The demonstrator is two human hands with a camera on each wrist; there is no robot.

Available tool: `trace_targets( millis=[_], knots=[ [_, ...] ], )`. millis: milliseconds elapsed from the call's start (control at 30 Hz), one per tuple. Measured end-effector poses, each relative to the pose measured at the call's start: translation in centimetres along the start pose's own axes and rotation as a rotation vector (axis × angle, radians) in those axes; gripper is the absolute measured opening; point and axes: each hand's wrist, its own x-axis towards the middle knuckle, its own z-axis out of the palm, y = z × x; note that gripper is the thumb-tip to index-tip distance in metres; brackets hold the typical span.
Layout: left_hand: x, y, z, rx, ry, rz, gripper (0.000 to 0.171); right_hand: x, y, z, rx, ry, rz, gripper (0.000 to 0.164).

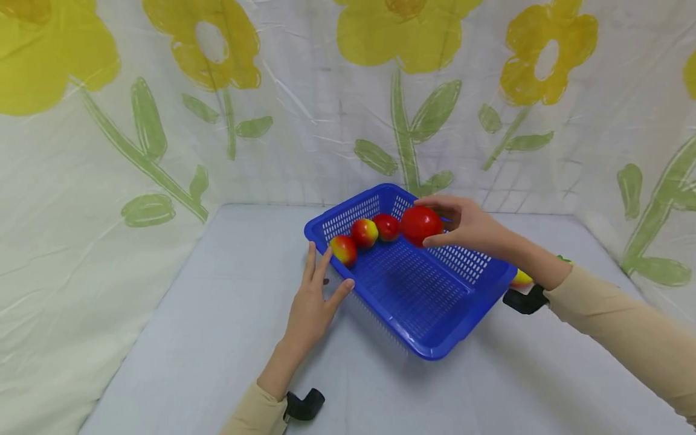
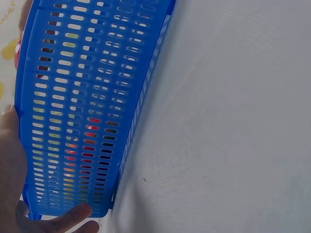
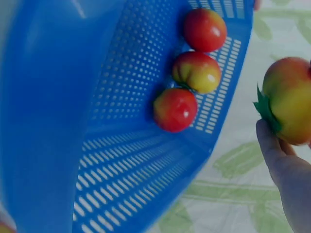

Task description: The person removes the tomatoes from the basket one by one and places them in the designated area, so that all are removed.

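Over the blue plastic basket, my right hand holds a red and yellow tomato between thumb and fingers. The right wrist view shows green leaves on this tomato. Three more red-yellow tomatoes lie in a row along the basket's far left end: a near one, a middle one and a far one. My left hand is at the basket's left side, fingers extended and thumb at the rim. In the left wrist view, fingertips overlap the basket's lower end.
Behind the basket's right end, partly hidden by my right forearm, a yellowish fruit with a green top lies on the white table. A white cloth painted with yellow flowers hangs behind the table. Each wrist wears a black mount.
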Motion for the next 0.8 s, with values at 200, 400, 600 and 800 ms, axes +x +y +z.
trace_targets(
  millis=[200,400,600,800],
  knots=[
    [0.0,0.2,-0.1,0.000,-0.009,-0.004,0.079,-1.5,-0.5,-1.3,-0.011,-0.007,-0.021,0.069],
    [0.1,0.1,-0.3,0.008,0.006,-0.006,0.078,-2.4,-0.8,-2.6,-0.011,0.025,-0.151,0.072],
    [0.2,-0.2,0.0,0.008,0.006,0.003,0.078,-4.2,-0.5,-3.4,-0.030,0.073,-0.163,0.075],
    [0.1,-0.1,0.0,0.001,0.005,0.009,0.078,-6.2,0.5,-4.6,-0.068,0.115,-0.107,0.076]
  ],
)
